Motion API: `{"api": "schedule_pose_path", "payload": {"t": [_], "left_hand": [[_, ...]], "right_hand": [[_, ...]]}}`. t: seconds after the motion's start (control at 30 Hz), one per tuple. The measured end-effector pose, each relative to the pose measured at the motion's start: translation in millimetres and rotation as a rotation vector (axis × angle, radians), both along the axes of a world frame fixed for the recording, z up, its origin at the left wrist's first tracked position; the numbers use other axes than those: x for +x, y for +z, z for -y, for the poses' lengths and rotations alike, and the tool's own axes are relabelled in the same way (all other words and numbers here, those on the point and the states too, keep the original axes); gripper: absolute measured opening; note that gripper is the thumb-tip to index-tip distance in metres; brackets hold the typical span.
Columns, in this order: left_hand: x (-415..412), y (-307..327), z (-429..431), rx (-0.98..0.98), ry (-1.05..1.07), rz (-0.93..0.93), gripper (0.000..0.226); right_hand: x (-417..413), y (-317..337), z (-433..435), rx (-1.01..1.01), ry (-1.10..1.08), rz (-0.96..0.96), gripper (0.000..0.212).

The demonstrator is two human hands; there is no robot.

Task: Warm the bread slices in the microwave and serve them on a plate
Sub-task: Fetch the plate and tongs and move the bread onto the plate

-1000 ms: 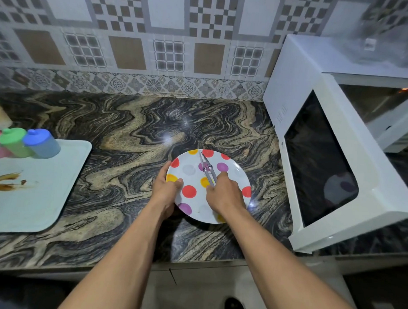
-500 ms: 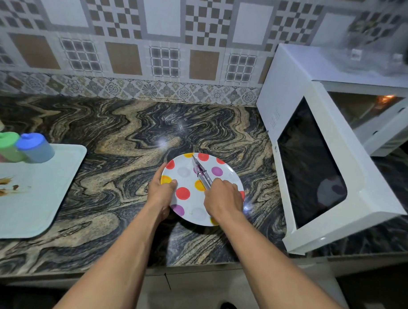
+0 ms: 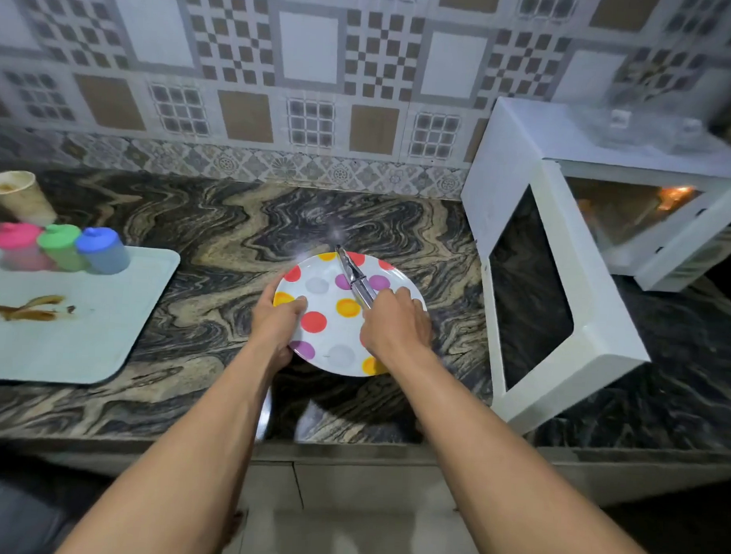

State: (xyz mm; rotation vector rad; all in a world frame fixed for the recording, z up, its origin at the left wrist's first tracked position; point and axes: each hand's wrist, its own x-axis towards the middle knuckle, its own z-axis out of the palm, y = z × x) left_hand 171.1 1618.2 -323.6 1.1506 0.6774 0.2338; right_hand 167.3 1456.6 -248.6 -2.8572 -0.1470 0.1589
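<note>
A white plate [image 3: 326, 341] with coloured dots lies on the marbled counter in front of me. My left hand [image 3: 277, 323] grips its left rim, thumb on top. My right hand [image 3: 395, 325] is closed around the handle of metal tongs [image 3: 353, 276], whose tips point away from me across the plate. The white microwave [image 3: 512, 166] stands at the right with its door [image 3: 561, 308] swung wide open toward me; the lit cavity [image 3: 631, 211] shows something brownish, too blurred to identify. No bread is clearly visible.
A pale tray [image 3: 84, 341] with a brown smear sits at the left, with pink, green and blue containers [image 3: 62, 247] at its far edge. A paper cup [image 3: 18, 196] stands behind them. The tiled wall backs the counter [image 3: 232, 239].
Both hands keep their hold on plate and tongs. The view has tilted up slightly, so the plate sits lower and a paper cup shows at the left.
</note>
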Motion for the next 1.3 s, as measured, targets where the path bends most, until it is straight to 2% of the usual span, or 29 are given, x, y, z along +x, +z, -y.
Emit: {"api": "schedule_pose_path", "payload": {"t": [0.17, 0.6, 0.8, 1.03, 1.3], "left_hand": [[-21.2, 23.5, 17.0, -0.002, 0.052, 0.043, 0.05], [-118.7, 69.8, 79.9, -0.027, 0.242, 0.012, 0.053], [-172.6, 82.3, 86.8, -0.011, 0.273, -0.019, 0.057], [-220.3, 103.7, 103.8, -0.031, 0.323, 0.05, 0.059], [-281.8, 110.3, 163.3, 0.014, 0.264, 0.042, 0.057]], "right_hand": [[-10.8, 21.3, 21.3, 0.001, 0.075, 0.028, 0.034], [-74.2, 62.9, 86.0, 0.011, 0.291, 0.069, 0.052], [-109.9, 80.2, 95.2, 0.036, 0.352, 0.102, 0.033], [-151.5, 90.9, 109.3, 0.044, 0.388, 0.141, 0.037], [-215.1, 96.6, 171.5, 0.035, 0.373, 0.162, 0.033]]}}
